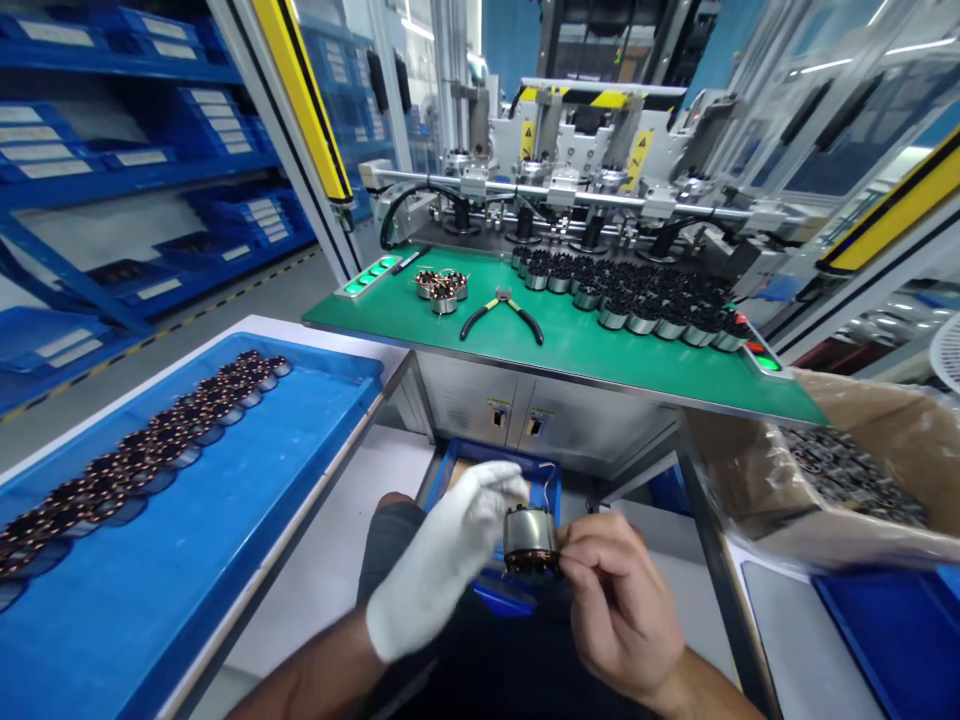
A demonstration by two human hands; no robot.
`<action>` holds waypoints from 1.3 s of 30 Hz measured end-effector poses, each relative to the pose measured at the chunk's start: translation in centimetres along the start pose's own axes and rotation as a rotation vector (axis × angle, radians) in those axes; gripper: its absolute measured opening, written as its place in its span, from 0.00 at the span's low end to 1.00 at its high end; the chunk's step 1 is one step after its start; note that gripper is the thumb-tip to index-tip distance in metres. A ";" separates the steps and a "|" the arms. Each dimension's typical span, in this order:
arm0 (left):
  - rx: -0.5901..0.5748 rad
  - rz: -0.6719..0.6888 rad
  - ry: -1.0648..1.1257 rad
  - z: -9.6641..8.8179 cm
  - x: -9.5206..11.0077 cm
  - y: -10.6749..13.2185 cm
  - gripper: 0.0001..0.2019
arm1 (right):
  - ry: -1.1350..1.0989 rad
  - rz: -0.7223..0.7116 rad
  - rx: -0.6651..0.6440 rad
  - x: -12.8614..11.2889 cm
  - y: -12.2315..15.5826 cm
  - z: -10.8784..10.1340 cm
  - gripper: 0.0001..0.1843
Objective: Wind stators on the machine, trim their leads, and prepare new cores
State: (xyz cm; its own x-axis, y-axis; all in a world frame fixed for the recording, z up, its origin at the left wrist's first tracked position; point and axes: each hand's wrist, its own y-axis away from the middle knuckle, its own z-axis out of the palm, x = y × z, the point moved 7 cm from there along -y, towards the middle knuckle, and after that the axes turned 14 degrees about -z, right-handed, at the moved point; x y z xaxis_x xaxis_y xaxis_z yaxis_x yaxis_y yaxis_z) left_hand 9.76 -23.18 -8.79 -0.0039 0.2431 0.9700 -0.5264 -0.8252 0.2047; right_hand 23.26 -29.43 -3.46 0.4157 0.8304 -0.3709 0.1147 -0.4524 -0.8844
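My left hand (457, 550), in a white glove, is closed around the side of a motor stator (530, 538), a silvery ring with black teeth on top and copper windings at its lower end. A loose copper wire (549, 482) curls up behind it. Bare and pinched, my right hand (626, 600) has thumb and forefinger against the stator's lower right edge; whatever lies between the fingertips is too small to make out. Both hands are over my lap, in front of the green bench top (495, 345). Cutting pliers (502, 312) lie on it with handles spread.
Several wound stators (442, 290) sit beside the pliers, and rows of black-topped stators (637, 295) fill the right. A blue tray (300, 430) with copper-wound stators stands left. At right is a plastic-lined carton (862, 470) of small parts. A winding machine (570, 180) stands behind.
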 end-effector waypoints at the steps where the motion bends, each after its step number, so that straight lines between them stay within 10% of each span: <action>1: -0.097 -0.111 -0.006 0.1 -0.5 -0.3 0.23 | 0.004 -0.016 -0.024 0.0 -0.1 -0.1 0.13; 5: -0.412 -0.295 -0.012 1.3 -1.7 -0.2 0.29 | 0.075 -0.064 -0.093 -0.1 -0.2 -0.2 0.12; 16: -0.212 0.041 0.586 -0.2 -0.3 -0.3 0.11 | 0.074 -0.026 -0.091 0.5 -0.8 -0.9 0.10; 27: -0.589 -0.354 0.301 3.0 -2.7 -0.8 0.20 | 0.210 -0.203 -0.285 -0.7 -1.9 -1.3 0.05; 39: -0.295 0.022 0.693 1.0 -0.4 -1.3 0.07 | 0.095 -0.081 -0.246 0.6 -2.3 -1.2 0.08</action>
State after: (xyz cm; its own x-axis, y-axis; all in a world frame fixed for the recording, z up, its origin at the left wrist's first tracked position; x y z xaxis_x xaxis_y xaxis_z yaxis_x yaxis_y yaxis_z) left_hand 11.26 -22.69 -9.35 -0.4996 0.5739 0.6489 -0.7258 -0.6862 0.0482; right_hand 24.28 -28.30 -1.28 0.4775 0.8384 -0.2630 0.3624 -0.4606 -0.8103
